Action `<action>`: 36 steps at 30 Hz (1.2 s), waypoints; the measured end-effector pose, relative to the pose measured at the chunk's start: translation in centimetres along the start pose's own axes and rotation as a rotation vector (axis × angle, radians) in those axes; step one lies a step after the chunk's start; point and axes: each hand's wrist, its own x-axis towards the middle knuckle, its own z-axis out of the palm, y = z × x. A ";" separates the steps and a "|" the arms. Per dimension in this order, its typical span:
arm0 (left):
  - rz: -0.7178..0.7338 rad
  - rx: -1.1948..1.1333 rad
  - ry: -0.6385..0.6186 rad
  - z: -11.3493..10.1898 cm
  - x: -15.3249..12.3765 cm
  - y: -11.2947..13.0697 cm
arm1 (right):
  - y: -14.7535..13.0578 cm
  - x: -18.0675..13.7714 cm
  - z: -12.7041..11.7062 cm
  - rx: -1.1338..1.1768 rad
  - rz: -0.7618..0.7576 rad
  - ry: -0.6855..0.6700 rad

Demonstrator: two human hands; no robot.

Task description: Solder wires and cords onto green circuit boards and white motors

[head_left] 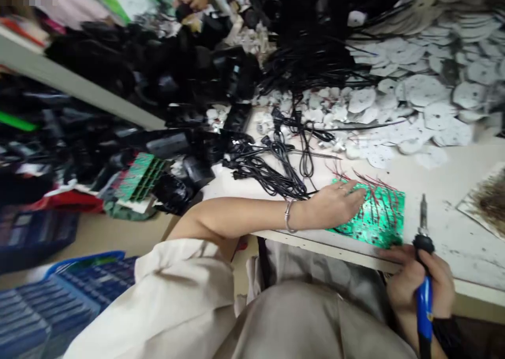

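Note:
A green circuit board (381,219) with thin red wires across it lies at the near edge of the white table (465,180). My left hand (335,203) rests flat on the board's left part, fingers spread; a bracelet circles that wrist. My right hand (420,285) is closed around the blue handle of a soldering iron (423,243). The iron's tip points away from me, just right of the board and apart from it.
Black cables (276,164) tangle left of the board. White round discs (426,85) are heaped at the far right. Black parts (158,80) pile up on the left. Blue crates (55,306) stand on the floor. Another person's hands (193,1) work at the far side.

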 end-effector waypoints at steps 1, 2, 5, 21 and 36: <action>-0.010 0.006 0.026 0.3 -0.1 0.2 | 0.9 -0.2 0.8 -0.022 -0.151 -0.016; -0.012 0.001 0.042 0.4 -0.1 0.2 | 1.5 -0.3 1.4 -0.045 -0.199 0.020; -0.001 -0.117 0.064 -0.9 0.0 -1.3 | 1.8 -0.2 2.2 -0.062 -0.236 0.037; 0.111 -0.183 -0.215 -6.3 -4.3 -12.2 | 1.0 0.0 2.7 0.059 -0.341 0.088; 0.046 -0.583 0.455 -3.0 1.1 -4.9 | -2.6 2.9 2.9 -0.103 -0.217 -0.019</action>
